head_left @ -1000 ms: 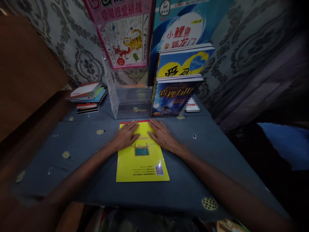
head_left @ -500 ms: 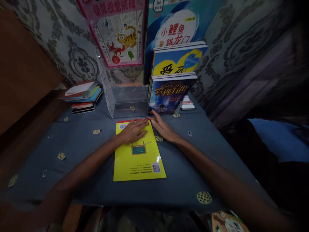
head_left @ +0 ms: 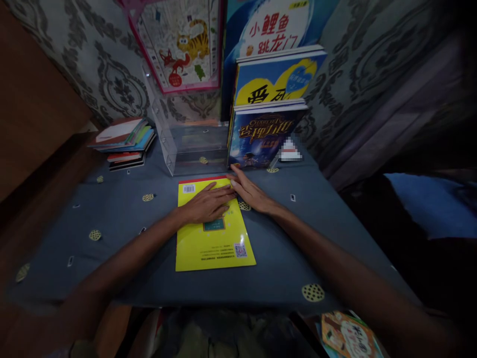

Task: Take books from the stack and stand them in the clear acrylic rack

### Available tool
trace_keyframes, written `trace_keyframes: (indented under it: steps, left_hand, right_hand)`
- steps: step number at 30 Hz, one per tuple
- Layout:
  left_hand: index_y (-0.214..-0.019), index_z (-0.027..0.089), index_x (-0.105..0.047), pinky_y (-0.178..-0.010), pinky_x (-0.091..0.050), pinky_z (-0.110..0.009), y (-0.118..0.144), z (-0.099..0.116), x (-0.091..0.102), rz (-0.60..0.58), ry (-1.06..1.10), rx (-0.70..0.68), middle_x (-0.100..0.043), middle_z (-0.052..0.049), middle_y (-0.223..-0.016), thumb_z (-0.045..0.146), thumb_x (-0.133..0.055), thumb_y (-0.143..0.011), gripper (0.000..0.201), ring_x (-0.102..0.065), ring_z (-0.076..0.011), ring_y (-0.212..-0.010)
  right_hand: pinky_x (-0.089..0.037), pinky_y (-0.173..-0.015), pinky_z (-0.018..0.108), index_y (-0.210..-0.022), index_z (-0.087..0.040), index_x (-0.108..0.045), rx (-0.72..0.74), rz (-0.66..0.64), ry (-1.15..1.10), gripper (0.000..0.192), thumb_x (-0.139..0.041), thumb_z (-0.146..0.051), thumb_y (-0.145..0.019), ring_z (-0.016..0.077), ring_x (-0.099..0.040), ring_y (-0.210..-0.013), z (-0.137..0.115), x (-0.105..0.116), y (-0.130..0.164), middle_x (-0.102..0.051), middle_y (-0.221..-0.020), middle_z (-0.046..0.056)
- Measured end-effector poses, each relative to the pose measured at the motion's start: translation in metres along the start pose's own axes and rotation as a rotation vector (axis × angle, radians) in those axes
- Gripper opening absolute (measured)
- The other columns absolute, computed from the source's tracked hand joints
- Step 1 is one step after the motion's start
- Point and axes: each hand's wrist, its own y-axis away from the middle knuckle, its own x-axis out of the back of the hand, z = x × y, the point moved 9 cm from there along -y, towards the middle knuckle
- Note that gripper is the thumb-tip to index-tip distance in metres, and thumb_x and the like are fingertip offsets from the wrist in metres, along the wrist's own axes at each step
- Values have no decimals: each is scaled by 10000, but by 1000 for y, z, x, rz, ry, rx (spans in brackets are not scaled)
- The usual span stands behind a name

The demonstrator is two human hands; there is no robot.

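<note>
A yellow book (head_left: 212, 253) with a red spine edge lies flat on the cloth-covered table, its barcode and QR code facing up. My left hand (head_left: 210, 203) rests flat across the book's upper half, fingers stretched toward the right edge. Beside it, my right hand (head_left: 250, 193) has its fingers extended at the book's upper right edge, close to my left fingertips. Both hands are open. Just beyond my right fingertips stands a dark blue book (head_left: 261, 139) in a clear acrylic rack (head_left: 169, 134). Part of the yellow cover is hidden under my left hand.
Behind the blue book stand a blue-and-yellow book (head_left: 276, 79), a teal book (head_left: 238, 30) and a pink-framed book (head_left: 190, 49). A book stack (head_left: 124, 141) lies at the left. Another book (head_left: 350, 333) shows below the table's front edge.
My left hand has slid slightly right and down over the yellow book, covering more of the green board picture. My right hand stays by the upper right edge. The view has tilted slightly.
</note>
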Motion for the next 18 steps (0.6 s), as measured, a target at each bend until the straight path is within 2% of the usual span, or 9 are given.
trace_keyframes:
  steps: [6,11,18]
  left_hand:
    - [-1516,204,-384,-1258,-147,-480,10,28,-3,-56,28,-46,-394,-69,-1593,357,-330,-1055,489,-260,-193,-1523]
    - [-1525,213,-374,-1263,-136,-467,23,53,-6,-56,76,-109,-413,-74,-1581,353,-335,-1055,492,-275,-188,-1517]
    - [-1464,201,-471,-1273,-126,-472,41,93,-8,-49,123,-229,-494,-81,-1525,351,-370,-1053,449,-315,-200,-1501]
  right_hand:
    - [-299,-1208,506,-1596,-165,-161,-11,-10,35,739,-257,-607,-1011,258,-431,-1436,-1,0,1,-505,-1510,175]
    - [-310,-1202,507,-1591,-152,-184,0,2,49,750,-250,-621,-1009,263,-449,-1422,0,-1,1,-520,-1493,185]
    - [-319,-1188,548,-1589,-189,-210,28,14,41,735,-277,-631,-1005,281,-455,-1417,2,-2,1,-536,-1482,173]
